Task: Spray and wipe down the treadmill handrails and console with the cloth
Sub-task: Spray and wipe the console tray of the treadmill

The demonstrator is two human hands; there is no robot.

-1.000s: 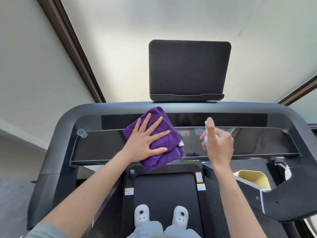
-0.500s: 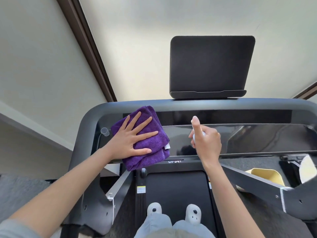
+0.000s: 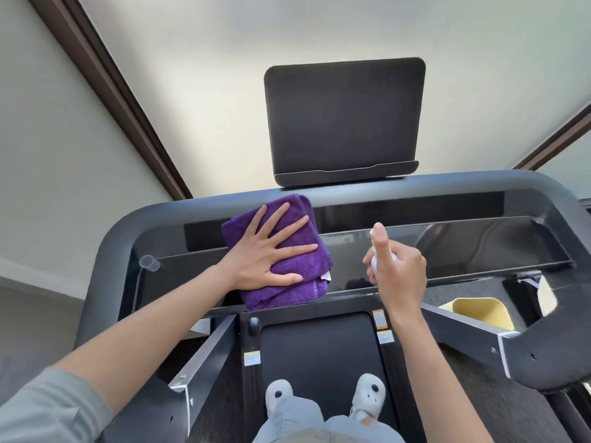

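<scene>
The left hand [image 3: 267,255] lies flat, fingers spread, on the purple cloth [image 3: 281,251] left of centre on the console [image 3: 447,247]. The right hand [image 3: 396,270] is closed around a spray bottle [image 3: 379,259]. Keep pressure even; overlap strokes toward the right edge.

Single head-worn wide-angle view, looking forward and steeply down, close over the treadmill console [image 3: 415,247]
</scene>
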